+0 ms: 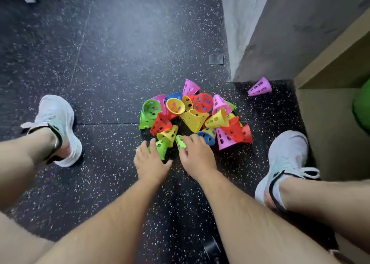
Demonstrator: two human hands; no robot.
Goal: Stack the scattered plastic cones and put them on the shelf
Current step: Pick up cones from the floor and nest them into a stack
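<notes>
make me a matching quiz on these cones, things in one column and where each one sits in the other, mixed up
Things:
1. lone pink cone
2. nearer blue cone
3. green cone with its mouth up

Places:
a. left edge of the pile
b. apart from the pile, by the foot of the wall
c. near side of the pile, right of centre

Pairs: 1-b, 2-c, 3-a

The heap of cones (193,116) is green, red, yellow, blue and pink, all dotted with holes. Right of the heap, a stray cone (259,87) is pink. The floor (120,43) is black, flecked white.
</notes>
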